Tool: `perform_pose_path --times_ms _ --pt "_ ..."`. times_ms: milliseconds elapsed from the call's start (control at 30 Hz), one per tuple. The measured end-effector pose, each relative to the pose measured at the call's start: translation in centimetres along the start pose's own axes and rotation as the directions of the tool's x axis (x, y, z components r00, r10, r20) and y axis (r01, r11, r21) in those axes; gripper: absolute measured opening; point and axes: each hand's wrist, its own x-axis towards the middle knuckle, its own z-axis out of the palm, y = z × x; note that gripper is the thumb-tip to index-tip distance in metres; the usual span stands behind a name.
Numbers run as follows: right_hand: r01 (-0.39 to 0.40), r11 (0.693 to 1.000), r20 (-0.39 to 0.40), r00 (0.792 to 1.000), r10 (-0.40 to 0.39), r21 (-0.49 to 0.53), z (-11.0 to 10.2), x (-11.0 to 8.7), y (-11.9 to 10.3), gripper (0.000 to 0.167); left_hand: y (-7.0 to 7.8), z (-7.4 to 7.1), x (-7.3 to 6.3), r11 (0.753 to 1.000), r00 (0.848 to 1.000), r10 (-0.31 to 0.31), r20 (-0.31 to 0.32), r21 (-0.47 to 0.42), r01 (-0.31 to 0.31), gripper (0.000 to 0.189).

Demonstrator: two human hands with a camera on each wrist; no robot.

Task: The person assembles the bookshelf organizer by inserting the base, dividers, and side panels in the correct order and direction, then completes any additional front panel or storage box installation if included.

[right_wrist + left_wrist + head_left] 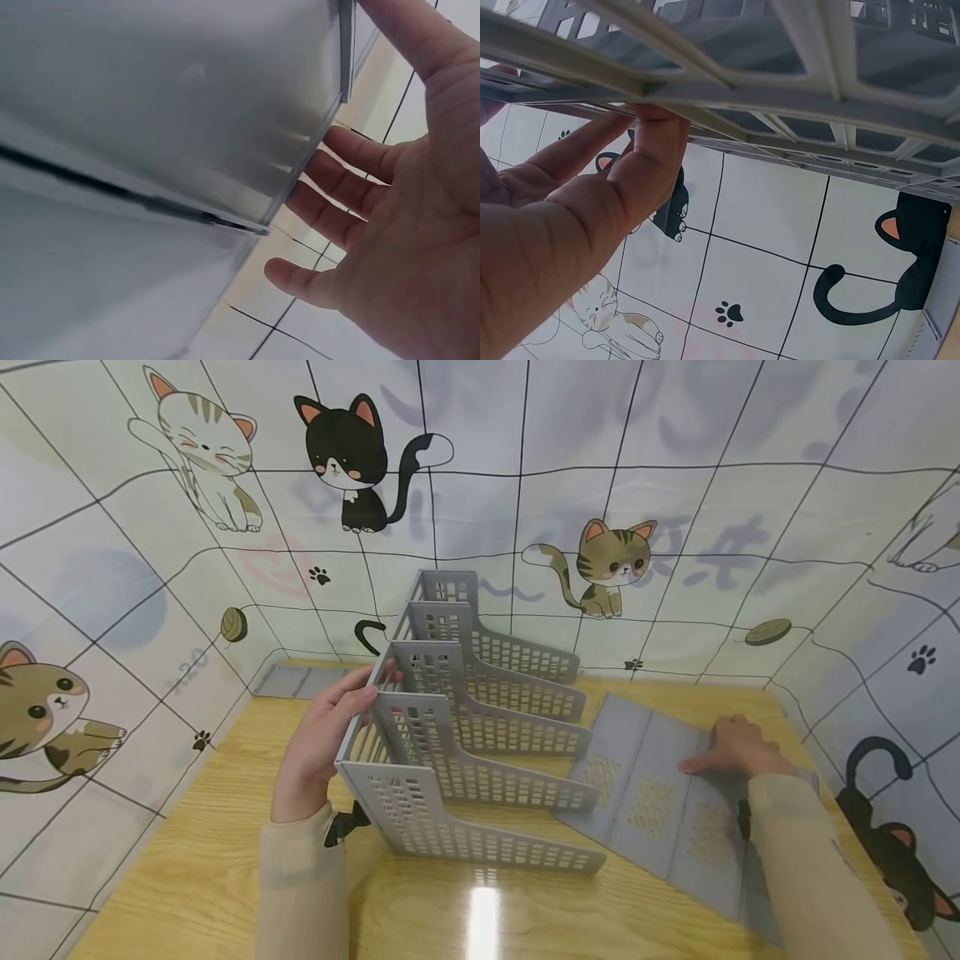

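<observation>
Reaching in from the near edge, two beige sleeves (303,889), a dark fitting at each wrist; beneath them, a wood-grain table (405,906) with a bright streak of reflected light. Mid-table, one grey plastic rack (480,722) — five upright lattice dividers, stepped low toward the right, joined along a slatted back. Left hand (322,739): clamped on the upper edge of that back, fingers hooked over the slats. To the right, flat on the table, one grey hinged panel (663,752) with perforated patches, its left end just beside the divider tips. Right hand (742,747): well apart from the left, at the panel's far side, fingers spread and loosely bent by its edge. Far left corner, one flat grey piece (292,681). Behind everything, a grid-lined backdrop (480,514) printed with cartoon cats.
</observation>
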Motion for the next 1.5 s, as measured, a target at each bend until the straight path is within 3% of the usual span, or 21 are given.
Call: perform_pose_path --times_ms 200,433,900,1000,1233,1500 --pt "0.013 0.997 -0.029 1.0 -0.01 0.077 0.9 -0.3 0.2 0.11 0.3 0.6 0.1 0.999 0.999 -0.028 -0.026 -0.033 0.028 0.048" --pt "0.066 0.994 -0.061 0.996 -0.061 0.088 1.5 -0.1 -1.3 0.112 0.5 1.2 0.2 0.998 0.998 -0.051 -0.038 -0.034 0.05 0.048" --pt "0.042 0.994 -0.085 0.996 -0.034 0.098 1.2 1.3 -4.0 0.075 0.3 1.2 0.3 0.999 0.998 -0.042 -0.049 -0.027 0.04 0.047" --pt "0.06 0.993 -0.108 0.993 -0.049 0.103 1.3 1.7 -4.7 0.079 0.3 1.3 0.3 0.999 0.998 -0.038 -0.049 -0.028 0.037 0.047" --pt "0.145 0.987 -0.096 0.986 -0.139 0.065 2.0 2.7 -6.7 0.109 0.2 1.3 0.3 1.0 0.998 -0.026 -0.054 -0.018 0.025 0.047" --pt "0.167 0.986 -0.072 0.983 -0.168 -0.023 2.0 3.2 -8.9 0.1 0.1 1.2 0.4 1.0 0.998 -0.03 -0.051 -0.01 0.029 0.047"
